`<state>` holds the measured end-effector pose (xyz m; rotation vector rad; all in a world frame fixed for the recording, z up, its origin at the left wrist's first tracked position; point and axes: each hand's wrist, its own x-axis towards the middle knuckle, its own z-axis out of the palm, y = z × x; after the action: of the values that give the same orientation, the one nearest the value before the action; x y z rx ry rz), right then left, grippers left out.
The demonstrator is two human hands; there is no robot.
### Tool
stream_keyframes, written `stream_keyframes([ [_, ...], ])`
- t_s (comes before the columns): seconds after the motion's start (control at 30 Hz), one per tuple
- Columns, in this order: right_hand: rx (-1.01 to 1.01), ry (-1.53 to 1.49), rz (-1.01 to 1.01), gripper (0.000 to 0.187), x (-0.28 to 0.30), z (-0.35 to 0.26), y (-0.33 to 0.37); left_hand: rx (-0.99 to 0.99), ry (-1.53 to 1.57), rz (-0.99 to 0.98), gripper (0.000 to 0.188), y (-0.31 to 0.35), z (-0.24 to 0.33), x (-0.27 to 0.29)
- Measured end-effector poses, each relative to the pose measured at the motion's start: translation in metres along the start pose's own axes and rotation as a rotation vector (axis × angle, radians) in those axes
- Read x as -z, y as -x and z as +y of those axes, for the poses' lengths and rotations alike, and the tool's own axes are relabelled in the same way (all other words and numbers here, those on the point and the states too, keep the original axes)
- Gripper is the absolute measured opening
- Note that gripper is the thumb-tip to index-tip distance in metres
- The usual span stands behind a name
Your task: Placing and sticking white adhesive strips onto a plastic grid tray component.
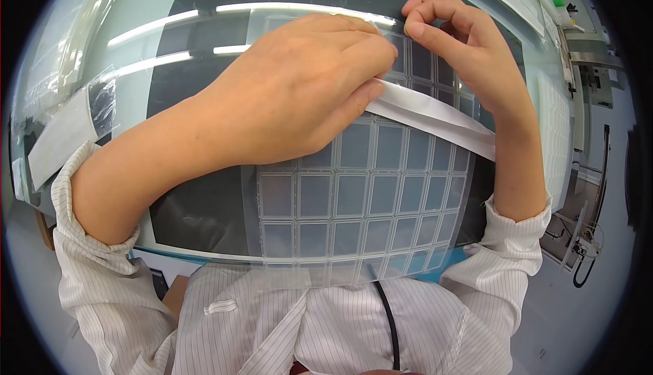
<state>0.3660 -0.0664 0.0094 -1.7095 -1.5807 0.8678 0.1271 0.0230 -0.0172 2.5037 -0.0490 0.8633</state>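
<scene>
A clear plastic sheet (350,195) printed with rows of rectangular cells lies over a dark mat (194,212) and hangs past the near edge toward my body. Across its upper part runs a folded white strip (435,115), slanting down to the right. My left hand (306,82) is closed, with thumb and fingers pinching the strip's left end. Farther right, my right hand (466,42) is raised over the far right of the sheet with its fingers curled in and thumb near the index finger. Whatever its fingertips hold, if anything, is too small to tell.
At the left lies a crinkled clear film (105,99) beside a white piece of paper (62,137). Bright lamp reflections cross the glossy surface at the back. Equipment with a black hose (581,269) stands beyond the table's right side.
</scene>
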Motion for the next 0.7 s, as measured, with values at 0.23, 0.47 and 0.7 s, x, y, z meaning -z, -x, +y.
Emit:
stream_keyframes([
  [0.23,0.028,0.025,-0.01,0.017,-0.0011,0.0008,-0.0014,0.05,-0.022,-0.107,0.009,-0.0006,0.001,0.0038],
  [0.47,0.078,0.054,-0.02,0.016,-0.001,0.0033,-0.0027,0.062,-0.004,-0.13,0.009,-0.0026,0.0013,0.0051],
  [0.7,0.089,0.063,-0.015,0.015,-0.001,0.0051,-0.0023,0.061,-0.004,-0.125,0.009,-0.003,0.0019,0.0037],
])
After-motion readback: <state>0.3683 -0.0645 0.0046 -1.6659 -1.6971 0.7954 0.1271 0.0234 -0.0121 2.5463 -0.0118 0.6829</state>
